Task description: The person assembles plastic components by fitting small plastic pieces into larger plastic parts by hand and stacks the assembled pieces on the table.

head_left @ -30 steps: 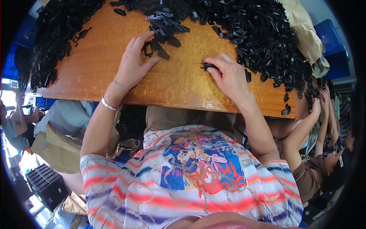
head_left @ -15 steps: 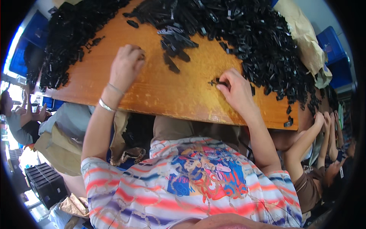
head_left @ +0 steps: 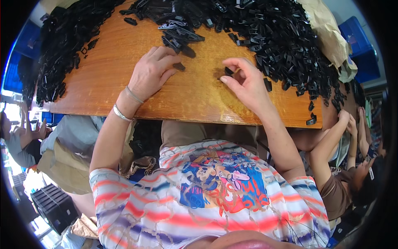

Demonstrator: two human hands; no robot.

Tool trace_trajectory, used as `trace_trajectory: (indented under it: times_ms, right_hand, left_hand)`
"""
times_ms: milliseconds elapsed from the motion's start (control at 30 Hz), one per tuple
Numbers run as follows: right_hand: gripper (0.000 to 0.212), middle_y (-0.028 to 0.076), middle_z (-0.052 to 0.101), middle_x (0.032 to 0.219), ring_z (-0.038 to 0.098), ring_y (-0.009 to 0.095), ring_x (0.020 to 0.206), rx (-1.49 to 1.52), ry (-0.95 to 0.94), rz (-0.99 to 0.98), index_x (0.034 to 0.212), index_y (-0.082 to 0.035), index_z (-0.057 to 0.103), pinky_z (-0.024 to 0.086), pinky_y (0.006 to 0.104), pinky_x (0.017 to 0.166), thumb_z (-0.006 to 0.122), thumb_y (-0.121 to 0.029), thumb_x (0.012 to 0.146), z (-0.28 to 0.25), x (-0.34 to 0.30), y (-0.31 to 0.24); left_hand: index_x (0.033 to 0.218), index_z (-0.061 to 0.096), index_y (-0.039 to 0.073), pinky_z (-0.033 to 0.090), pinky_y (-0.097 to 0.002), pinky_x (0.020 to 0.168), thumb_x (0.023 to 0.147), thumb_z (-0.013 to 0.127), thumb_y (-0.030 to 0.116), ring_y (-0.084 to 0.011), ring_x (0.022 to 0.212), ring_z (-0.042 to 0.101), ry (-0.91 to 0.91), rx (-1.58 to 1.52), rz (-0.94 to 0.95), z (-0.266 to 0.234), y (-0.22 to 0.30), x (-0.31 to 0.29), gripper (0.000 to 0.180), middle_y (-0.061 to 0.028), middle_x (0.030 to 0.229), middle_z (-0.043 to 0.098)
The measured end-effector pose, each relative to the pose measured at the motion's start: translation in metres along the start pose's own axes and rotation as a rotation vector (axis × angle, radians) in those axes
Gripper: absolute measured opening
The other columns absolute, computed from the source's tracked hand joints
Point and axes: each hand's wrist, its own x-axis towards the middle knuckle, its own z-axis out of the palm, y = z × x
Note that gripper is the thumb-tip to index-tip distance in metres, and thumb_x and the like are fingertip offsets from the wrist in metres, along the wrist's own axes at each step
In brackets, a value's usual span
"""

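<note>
My left hand [head_left: 152, 69] is over the middle of the wooden table [head_left: 103, 89], its thumb and index finger closed on a small black plastic piece [head_left: 179, 67]. Just beyond those fingertips lies a small heap of similar black pieces [head_left: 182, 36], some with a greyish shine. To the right, my right hand [head_left: 248, 83] is curled, with another black plastic piece [head_left: 229, 71] between thumb and fingers. Its outline is partly covered by the fingers, and the exact kind of both pieces is too small to tell.
Large piles of black plastic pieces cover the table's far right [head_left: 282, 45] and far left [head_left: 62, 45]. A brown paper sack [head_left: 327, 33] stands behind the right pile, near blue bins [head_left: 358, 41]. Another person's arms [head_left: 327, 141] reach in at the right. A black crate [head_left: 54, 203] sits lower left.
My left hand has moved right, to the small heap, and a black piece now shows at its fingertips. My right hand has shifted slightly left, still with its piece. The view has tilted a little.
</note>
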Motion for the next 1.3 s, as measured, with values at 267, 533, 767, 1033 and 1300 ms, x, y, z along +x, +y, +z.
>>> trace_trajectory:
  times_ms: [267,533,767,1033,1300]
  right_hand:
    - [0.033,0.005,0.067,0.100,0.063,0.014,0.071,0.139,-0.128,0.035,0.118,-0.007,0.078,0.053,0.0301,0.068,0.090,-0.009,0.088,0.049,-0.015,-0.008]
    - [0.033,0.008,0.069,0.098,0.070,0.024,0.084,-0.049,-0.088,-0.050,0.115,-0.008,0.079,0.056,0.0376,0.072,0.092,-0.014,0.085,0.030,-0.028,0.012]
    - [0.028,0.012,0.073,0.104,0.075,0.036,0.094,-0.527,-0.264,-0.048,0.107,-0.007,0.079,0.059,0.0472,0.081,0.090,-0.022,0.087,0.001,-0.022,-0.003]
    - [0.029,0.008,0.072,0.104,0.074,0.031,0.091,-0.099,-0.090,-0.249,0.111,-0.012,0.085,0.059,0.0423,0.080,0.092,-0.024,0.085,0.076,0.017,-0.011]
    - [0.027,0.007,0.072,0.102,0.073,0.031,0.090,-0.177,-0.109,-0.211,0.106,-0.013,0.087,0.058,0.0437,0.078,0.094,-0.025,0.082,0.089,0.030,0.007]
  left_hand:
    - [0.119,0.073,0.007,0.052,-0.0456,0.099,0.093,0.080,0.011,-0.0339,0.112,0.064,-0.033,0.100,0.051,0.020,0.000,0.011,0.027,-0.0100,0.117,0.069]
    - [0.117,0.075,0.006,0.054,-0.0448,0.092,0.092,0.082,0.012,-0.0355,0.105,0.066,-0.113,0.037,-0.124,0.007,0.033,-0.020,0.027,-0.0113,0.109,0.069]
    - [0.112,0.076,0.003,0.055,-0.0434,0.087,0.089,0.085,0.012,-0.0349,0.099,0.066,0.032,0.048,-0.288,0.001,0.036,-0.053,0.026,-0.0138,0.102,0.068]
    - [0.105,0.075,0.002,0.054,-0.0431,0.084,0.090,0.084,0.010,-0.0352,0.094,0.066,0.056,0.001,-0.322,0.009,0.032,-0.059,0.019,-0.0134,0.097,0.067]
    - [0.104,0.074,0.002,0.054,-0.0434,0.083,0.088,0.085,0.007,-0.0357,0.093,0.066,0.087,-0.016,-0.297,0.012,0.028,-0.059,0.020,-0.0140,0.097,0.067]
